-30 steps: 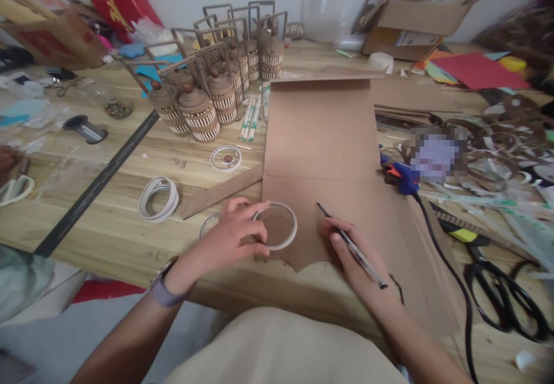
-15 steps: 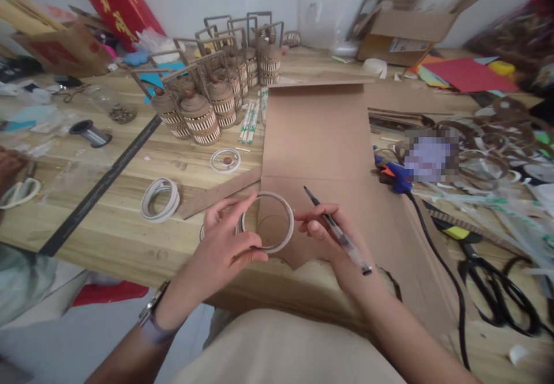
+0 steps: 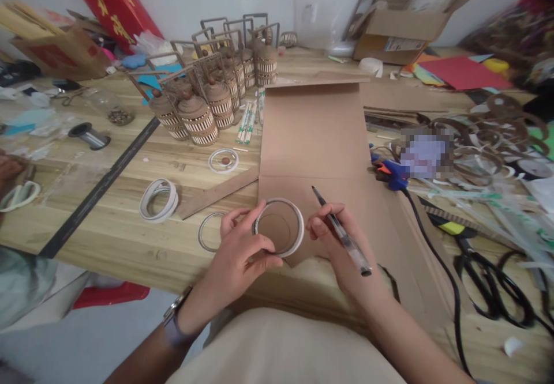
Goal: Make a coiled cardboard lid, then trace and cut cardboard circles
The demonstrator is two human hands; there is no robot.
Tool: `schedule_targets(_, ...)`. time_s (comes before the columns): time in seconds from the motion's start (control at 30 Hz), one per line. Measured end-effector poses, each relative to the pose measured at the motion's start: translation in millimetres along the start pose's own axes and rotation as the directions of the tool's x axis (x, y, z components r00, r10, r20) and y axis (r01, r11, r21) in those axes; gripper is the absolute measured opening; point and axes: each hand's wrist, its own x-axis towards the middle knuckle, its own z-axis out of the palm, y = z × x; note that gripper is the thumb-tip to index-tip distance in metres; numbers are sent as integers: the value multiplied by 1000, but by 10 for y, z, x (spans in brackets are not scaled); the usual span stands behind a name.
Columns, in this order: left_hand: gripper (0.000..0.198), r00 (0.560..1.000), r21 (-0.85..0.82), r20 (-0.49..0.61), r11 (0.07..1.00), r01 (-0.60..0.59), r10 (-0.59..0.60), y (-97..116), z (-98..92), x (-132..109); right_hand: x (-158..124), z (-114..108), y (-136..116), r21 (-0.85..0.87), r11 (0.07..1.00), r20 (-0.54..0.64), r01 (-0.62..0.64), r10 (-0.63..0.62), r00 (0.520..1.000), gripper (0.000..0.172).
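My left hand [image 3: 237, 251] pinches a white ring [image 3: 279, 227] at its left rim and holds it over the near edge of a brown cardboard sheet [image 3: 315, 136]. A pencilled circle shows on the cardboard inside the ring. My right hand [image 3: 335, 240] touches the ring's right side with its fingertips and grips a black pen [image 3: 341, 233], whose tip points up and away. A thin grey ring [image 3: 208, 231] lies on the wooden table [image 3: 108, 234] just left of my left hand.
Several small bamboo lanterns [image 3: 208, 101] stand at the back. White rings [image 3: 158, 199], a cardboard strip [image 3: 219, 191] and a long black ruler [image 3: 99, 185] lie to the left. A blue glue gun [image 3: 392, 173] with its cord, black scissors [image 3: 493, 283] and cardboard scraps lie on the right.
My left hand lifted the ring off the cardboard, revealing a drawn circle, then brought it lower and slightly right. My right hand moved in with the pen and now touches the ring's right side.
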Motion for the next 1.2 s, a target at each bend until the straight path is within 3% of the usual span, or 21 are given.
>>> schedule_targets(0.27, 25, 1000, 54, -23, 999, 5, -4, 87, 115, 8, -215, -43, -25, -198, 980, 44, 36, -28, 999, 19)
schedule_targets(0.43, 23, 1000, 7, 9, 1000, -16, 15, 98, 97, -22, -291, -159, 111, -297, 952, 45, 79, -69, 997, 13)
schedule_targets(0.57, 27, 999, -12, 3, 999, -40, 40, 88, 93, -56, -417, -500, 249, -541, 821, 121, 184, -140, 983, 10)
schedule_targets(0.67, 29, 995, 1, 39, 996, -94, 93, 114, 157, -46, -474, -714, 270, -693, 592, 236, 411, -352, 906, 13)
schedule_targets(0.73, 27, 989, 17, 82, 992, -124, 123, 150, 222, -12, -472, -759, 249, -749, 475, 236, 462, -461, 856, 12)
schedule_targets(0.97, 23, 956, 78, 226, 975, -208, 186, 284, 419, 191, -268, -574, 218, -788, 551, 68, 274, -364, 929, 15)
schedule_targets(1.1, 18, 948, 47, 263, 979, -199, 180, 266, 474, 254, -131, -548, 244, -802, 534, 102, 269, -321, 942, 11)
schedule_targets(1.2, 10, 954, -128, 234, 979, -159, 185, 203, 433, 250, -78, -594, 242, -826, 468, 167, 314, -329, 930, 10)
